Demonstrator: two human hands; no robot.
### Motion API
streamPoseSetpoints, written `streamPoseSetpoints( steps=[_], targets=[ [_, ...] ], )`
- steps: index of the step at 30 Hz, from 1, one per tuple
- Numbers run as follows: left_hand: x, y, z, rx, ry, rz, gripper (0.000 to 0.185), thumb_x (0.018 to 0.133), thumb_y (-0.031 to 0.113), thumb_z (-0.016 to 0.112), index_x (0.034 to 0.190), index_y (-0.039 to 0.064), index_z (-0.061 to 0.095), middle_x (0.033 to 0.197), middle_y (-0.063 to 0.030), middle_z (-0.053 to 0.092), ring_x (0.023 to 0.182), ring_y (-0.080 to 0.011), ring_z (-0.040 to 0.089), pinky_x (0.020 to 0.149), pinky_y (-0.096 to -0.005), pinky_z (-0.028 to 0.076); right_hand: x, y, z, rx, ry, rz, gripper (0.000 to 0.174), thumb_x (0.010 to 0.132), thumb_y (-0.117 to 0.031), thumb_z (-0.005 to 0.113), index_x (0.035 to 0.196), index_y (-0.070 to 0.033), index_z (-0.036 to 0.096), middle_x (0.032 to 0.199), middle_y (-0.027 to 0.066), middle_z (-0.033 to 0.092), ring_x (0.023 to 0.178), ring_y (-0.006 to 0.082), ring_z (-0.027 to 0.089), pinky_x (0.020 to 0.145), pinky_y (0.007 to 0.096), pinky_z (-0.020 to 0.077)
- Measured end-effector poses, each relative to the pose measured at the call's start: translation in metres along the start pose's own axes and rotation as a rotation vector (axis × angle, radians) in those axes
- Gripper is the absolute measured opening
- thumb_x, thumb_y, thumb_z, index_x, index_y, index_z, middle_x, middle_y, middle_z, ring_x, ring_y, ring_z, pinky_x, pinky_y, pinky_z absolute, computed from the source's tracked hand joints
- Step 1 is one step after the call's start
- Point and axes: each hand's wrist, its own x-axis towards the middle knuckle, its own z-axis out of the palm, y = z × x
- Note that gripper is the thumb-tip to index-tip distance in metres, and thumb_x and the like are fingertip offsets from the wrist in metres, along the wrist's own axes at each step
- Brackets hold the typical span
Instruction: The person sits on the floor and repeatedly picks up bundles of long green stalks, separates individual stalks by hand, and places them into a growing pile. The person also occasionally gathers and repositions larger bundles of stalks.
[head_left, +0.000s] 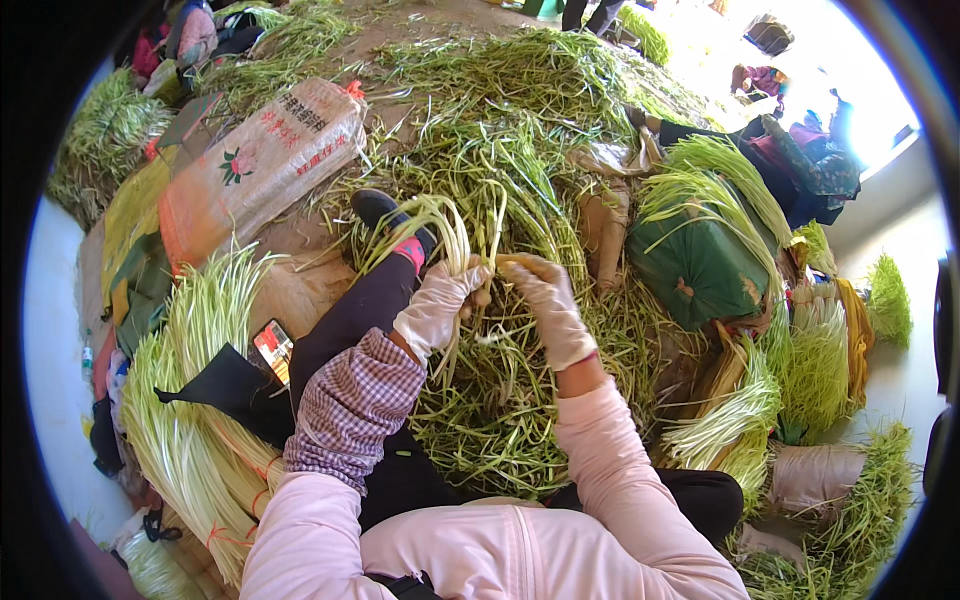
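My left hand, in a thin whitish glove, grips a small bunch of leafy stalks that look like garlic shoots. Their white parts arch above the fingers and green tips droop to the left. One stalk stands apart beside the bunch, between both hands. My right hand, gloved too, has its fingers bent against this stalk; whether they pinch it is hidden. Below the hands lies a heap of loose green leaves and trimmings, between my legs.
Tied bundles of pale shoots and a phone lie at my left. Beyond my foot is a printed woven sack. A green sack topped with shoots and more bundles stand right. Another person sits at upper right.
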Motion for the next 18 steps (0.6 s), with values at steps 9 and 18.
streamPoseSetpoints(
  steps=[9,18],
  targets=[
    [0.003,0.001,-0.028,-0.227,0.159,-0.036,0.011,0.094,0.024,0.058,0.092,0.013,0.057,0.084,0.0047,0.056,0.062,-0.0044,0.054,0.042,-0.0139,0.042,-0.013,-0.043,-0.031,0.536,0.417,-0.023,0.013,0.088,-0.025,0.066,0.088,-0.012,0.063,0.073,-0.0001,0.063,0.071,0.0145,0.061,0.071,0.0309,0.0504],
    [-0.002,0.021,-0.02,-0.188,0.188,0.054,0.039,0.085,0.019,0.071,0.115,0.008,0.048,0.083,-0.0001,0.059,0.052,-0.0054,0.051,0.035,-0.0158,0.036,-0.009,-0.065,-0.02,0.058,0.213,0.141,0.04,0.088,-0.046,0.061,0.099,-0.008,0.066,0.071,0.0037,0.063,0.057,0.0099,0.055,0.052,0.0259,0.046]
  ],
)
